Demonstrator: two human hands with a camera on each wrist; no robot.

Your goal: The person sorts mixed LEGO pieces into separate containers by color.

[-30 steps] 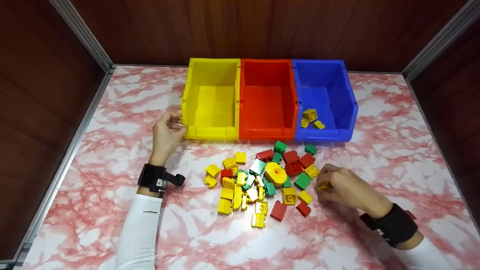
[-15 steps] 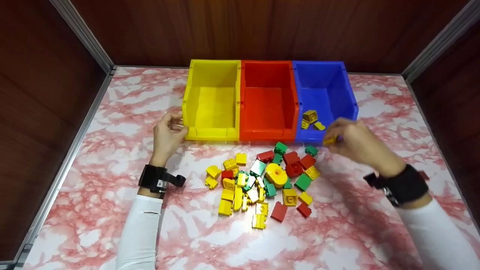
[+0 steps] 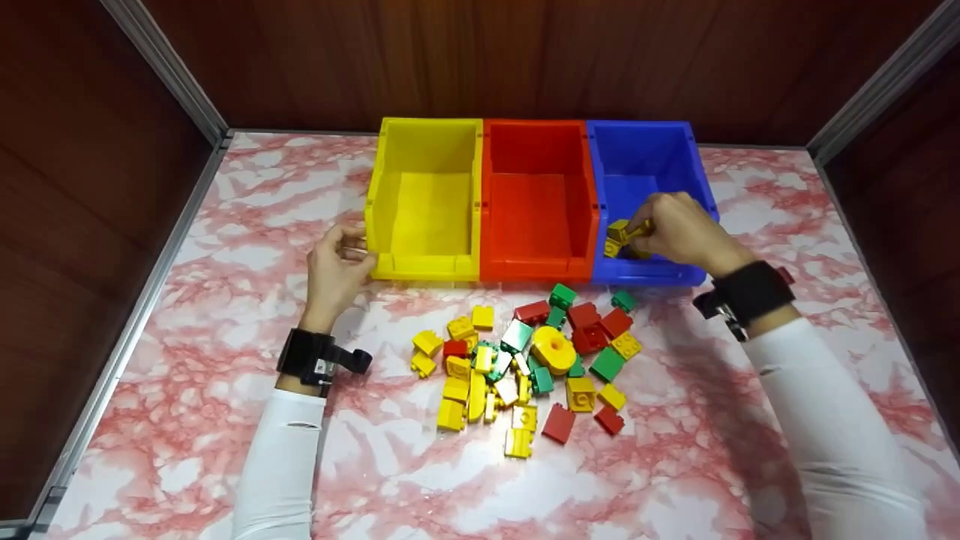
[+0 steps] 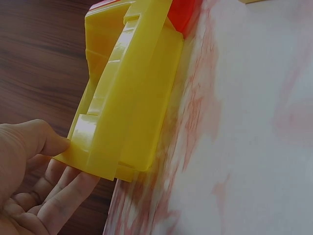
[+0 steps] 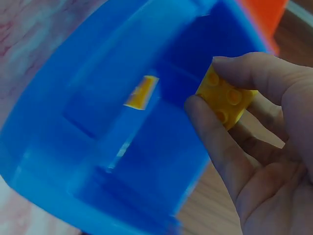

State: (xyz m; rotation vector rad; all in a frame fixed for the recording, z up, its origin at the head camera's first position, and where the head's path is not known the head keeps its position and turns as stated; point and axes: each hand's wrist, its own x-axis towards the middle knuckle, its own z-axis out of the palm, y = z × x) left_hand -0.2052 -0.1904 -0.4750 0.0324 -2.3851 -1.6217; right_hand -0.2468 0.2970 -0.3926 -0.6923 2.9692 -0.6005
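Observation:
My right hand point(image 3: 643, 227) is over the front of the blue bin point(image 3: 637, 150) and pinches a small yellow brick point(image 3: 637, 231) between thumb and fingers. In the right wrist view the same hand point(image 5: 215, 88) holds this studded yellow brick point(image 5: 226, 99) just above the blue bin point(image 5: 98, 147), where another yellow brick point(image 5: 141, 93) lies on the floor. My left hand point(image 3: 354, 251) grips the front left corner of the yellow bin point(image 3: 424, 266). Seen from the left wrist, the hand point(image 4: 78, 161) has its thumb on the side wall of the yellow bin point(image 4: 132, 98) and its fingers under the front lip.
A red bin point(image 3: 536, 266) stands between the yellow and blue bins at the back of the pink marbled table point(image 3: 187, 337). A pile of yellow, red and green bricks point(image 3: 540, 352) lies in front of the bins. Metal rails and wooden walls border the table.
My right hand lifted a yellow brick from the right of the pile and carried it up and back over the blue bin. The left hand stayed on the yellow bin.

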